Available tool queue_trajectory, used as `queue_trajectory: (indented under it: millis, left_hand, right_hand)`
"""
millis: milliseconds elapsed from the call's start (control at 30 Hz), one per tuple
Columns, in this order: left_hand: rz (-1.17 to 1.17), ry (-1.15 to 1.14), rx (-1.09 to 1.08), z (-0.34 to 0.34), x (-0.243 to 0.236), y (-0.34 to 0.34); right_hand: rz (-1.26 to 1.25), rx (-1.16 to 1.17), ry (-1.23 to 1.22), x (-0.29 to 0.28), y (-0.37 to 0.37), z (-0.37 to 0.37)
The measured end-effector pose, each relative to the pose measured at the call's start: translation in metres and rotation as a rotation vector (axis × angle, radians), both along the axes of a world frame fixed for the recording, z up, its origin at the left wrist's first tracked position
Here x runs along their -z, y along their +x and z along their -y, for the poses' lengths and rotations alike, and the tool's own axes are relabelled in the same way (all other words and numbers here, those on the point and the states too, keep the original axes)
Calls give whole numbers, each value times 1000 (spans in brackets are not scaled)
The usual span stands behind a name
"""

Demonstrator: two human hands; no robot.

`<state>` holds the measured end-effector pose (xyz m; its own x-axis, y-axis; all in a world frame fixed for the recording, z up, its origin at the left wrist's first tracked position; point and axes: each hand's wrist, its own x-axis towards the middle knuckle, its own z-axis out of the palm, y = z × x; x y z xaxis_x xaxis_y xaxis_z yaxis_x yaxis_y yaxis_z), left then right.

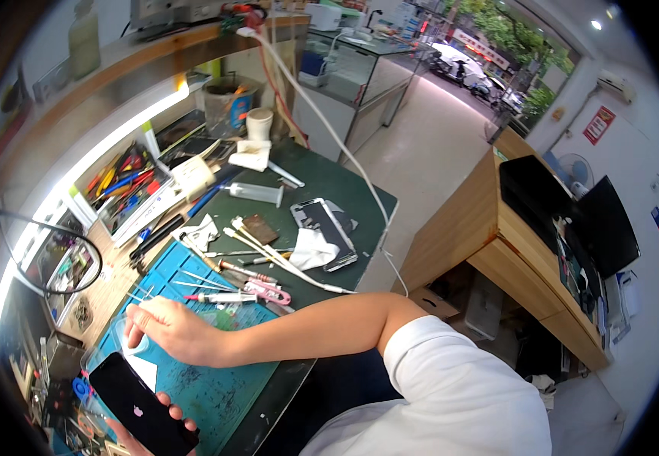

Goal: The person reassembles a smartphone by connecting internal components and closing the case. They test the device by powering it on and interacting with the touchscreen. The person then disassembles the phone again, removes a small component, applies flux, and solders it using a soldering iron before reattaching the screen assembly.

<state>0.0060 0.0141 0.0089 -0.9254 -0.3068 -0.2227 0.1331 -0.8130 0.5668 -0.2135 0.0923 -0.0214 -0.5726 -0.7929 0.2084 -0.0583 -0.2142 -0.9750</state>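
My left hand [175, 411] grips a black smartphone [133, 404], its fingers wrapped around the right edge. The phone's dark screen faces up with a small pale logo lit on it. Just above the phone, my right hand [173, 330] reaches down with bent, closed fingers into a clear plastic container [119, 328]. What those fingers pinch, if anything, is hidden. A white slip [144, 371] lies between the phone and my right hand. Both hands are over a blue work mat [211, 391]. Beyond my right wrist are a thin syringe [223, 297] and a pink-handled tool [268, 292].
A disassembled phone [328, 234] with a white cloth [314, 249] lies on the dark green bench [280, 380]. Nearby are a large syringe [256, 193], cables and brushes. Tools fill a rack [124, 178] beneath a bright lamp [97, 144]. A white cable [344, 148] hangs across the bench.
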Motion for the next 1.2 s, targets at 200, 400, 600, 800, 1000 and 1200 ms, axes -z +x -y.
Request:
queue_trajectory:
  millis: [200,400,600,800,1000,1200]
  left_hand:
    - [31,-68,-8,-7,-3,-1]
    - [93,-48,-152,-2,5,4]
    - [-23,72,75,0,0,-1]
    - [-81,72,121,2,7,6]
    - [-175,126,140,2,15,0]
    - [-177,115,140,4,14,1]
  right_hand:
    - [98,-91,-48,5,-1,-1]
    - [321,-193,-84,-17,11,1]
    - [289,-167,-30,-22,7,-6]
    - [164,-114,52,-34,7,-11]
    - [164,-63,15,-30,6,-14]
    - [111,-94,64,-30,7,-13]
